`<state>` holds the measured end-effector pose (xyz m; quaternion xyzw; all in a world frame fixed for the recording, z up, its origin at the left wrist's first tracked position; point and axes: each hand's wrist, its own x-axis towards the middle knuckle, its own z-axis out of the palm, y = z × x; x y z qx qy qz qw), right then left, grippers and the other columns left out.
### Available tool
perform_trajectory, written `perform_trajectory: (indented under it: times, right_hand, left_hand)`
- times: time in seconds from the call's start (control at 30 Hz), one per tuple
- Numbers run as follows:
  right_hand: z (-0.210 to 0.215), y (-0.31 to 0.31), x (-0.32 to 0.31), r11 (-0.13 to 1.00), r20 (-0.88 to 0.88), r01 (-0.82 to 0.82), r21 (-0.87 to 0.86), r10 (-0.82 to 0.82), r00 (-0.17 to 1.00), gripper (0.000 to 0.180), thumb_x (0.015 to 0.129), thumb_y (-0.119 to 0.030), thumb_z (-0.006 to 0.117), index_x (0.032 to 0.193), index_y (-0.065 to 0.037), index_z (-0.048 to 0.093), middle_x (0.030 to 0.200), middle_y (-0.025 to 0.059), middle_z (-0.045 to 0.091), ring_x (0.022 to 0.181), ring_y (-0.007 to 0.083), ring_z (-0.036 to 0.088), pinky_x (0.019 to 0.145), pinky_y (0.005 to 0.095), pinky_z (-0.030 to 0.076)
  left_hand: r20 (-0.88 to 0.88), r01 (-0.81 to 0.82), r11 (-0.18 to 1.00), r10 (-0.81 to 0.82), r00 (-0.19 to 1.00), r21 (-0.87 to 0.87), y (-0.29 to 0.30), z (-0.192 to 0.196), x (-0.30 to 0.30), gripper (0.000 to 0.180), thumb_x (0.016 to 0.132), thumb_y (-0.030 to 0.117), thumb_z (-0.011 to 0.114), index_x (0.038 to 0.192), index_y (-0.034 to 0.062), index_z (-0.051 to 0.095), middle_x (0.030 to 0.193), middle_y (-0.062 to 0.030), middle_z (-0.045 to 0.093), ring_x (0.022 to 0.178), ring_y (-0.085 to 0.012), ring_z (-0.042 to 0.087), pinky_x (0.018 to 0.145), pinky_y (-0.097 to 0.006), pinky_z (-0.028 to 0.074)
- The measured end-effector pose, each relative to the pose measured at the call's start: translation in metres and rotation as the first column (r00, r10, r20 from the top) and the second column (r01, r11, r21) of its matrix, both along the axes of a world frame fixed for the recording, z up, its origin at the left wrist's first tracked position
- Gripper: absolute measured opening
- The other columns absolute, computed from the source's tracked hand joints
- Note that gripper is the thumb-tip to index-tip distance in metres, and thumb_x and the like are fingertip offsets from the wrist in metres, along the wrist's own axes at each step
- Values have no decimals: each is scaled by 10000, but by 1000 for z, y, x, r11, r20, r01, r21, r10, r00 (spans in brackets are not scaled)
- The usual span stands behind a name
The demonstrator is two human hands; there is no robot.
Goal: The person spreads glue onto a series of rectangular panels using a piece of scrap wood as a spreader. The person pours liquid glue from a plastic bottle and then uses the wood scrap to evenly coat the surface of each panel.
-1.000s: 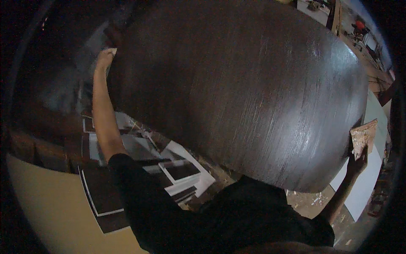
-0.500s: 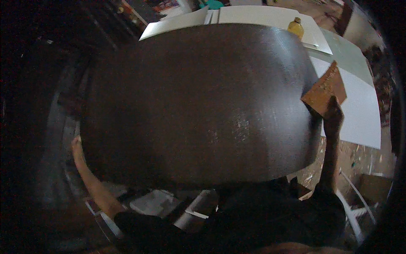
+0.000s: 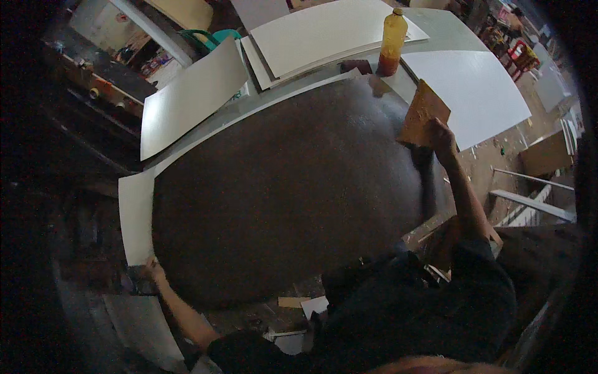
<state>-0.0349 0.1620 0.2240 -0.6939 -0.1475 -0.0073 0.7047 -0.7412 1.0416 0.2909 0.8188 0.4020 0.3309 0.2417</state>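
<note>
A large dark brown sheet with a wood-grain face lies spread over a white panel on the workbench. My left hand grips the sheet's near left corner. My right hand is at the sheet's right edge and holds a small tan square scraper piece upright against it. Both forearms reach out from my dark sleeves at the bottom.
Several white panels are stacked at the far side, one angled left, another to the right. A yellow bottle stands beside a small dark block. Scraps litter the floor below; a wooden box sits right.
The dark sheet has come down from being held up and tilted to lying flat over the white panel. My left hand dropped to the near left corner; my right hand moved with the scraper.
</note>
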Motion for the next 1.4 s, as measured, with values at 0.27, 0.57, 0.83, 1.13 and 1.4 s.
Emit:
perform_trajectory:
  times: [0.27,0.57,0.83,1.13,1.4]
  right_hand:
    - [-63,22,33,991,-198,133,23,-126,972,353,967,-311,548,1194,-62,655,1070,23,656,981,168,607,884,310,461]
    - [-61,41,56,974,-318,177,-143,-215,923,471,935,-400,606,1242,-44,644,1091,82,682,951,181,627,806,324,493]
    - [-57,62,70,906,-432,281,-317,-402,807,572,921,-544,587,1170,-36,665,978,44,688,780,173,651,624,313,508]
    - [-12,-132,98,821,-28,354,448,-383,923,508,902,-397,642,1332,-143,545,1389,-9,519,1162,209,516,912,549,475]
    - [-92,-121,-101,653,-637,640,404,-301,710,530,991,-457,512,1442,-187,443,1395,31,519,1268,239,483,1017,519,392]
  left_hand:
    - [-453,-226,972,175,874,-60,-24,-165,214,253,954,132,579,1124,-35,665,1105,-212,652,1026,-323,612,899,-412,477]
    - [-406,-182,971,105,908,-157,-12,-164,251,220,953,99,580,1082,-47,682,1103,-227,672,999,-368,642,912,-420,506]
    - [-703,-229,971,116,702,-69,-30,-147,260,237,943,95,560,1119,0,685,1192,-181,655,1082,-363,623,925,-443,502]
    - [-670,-197,972,63,739,-127,-48,-178,314,268,934,99,576,1169,-3,654,1191,-168,656,1074,-351,629,919,-438,510]
    - [-662,-330,943,217,717,-49,-31,-149,280,309,927,102,590,1214,-5,626,1191,-157,656,1068,-341,635,915,-434,517]
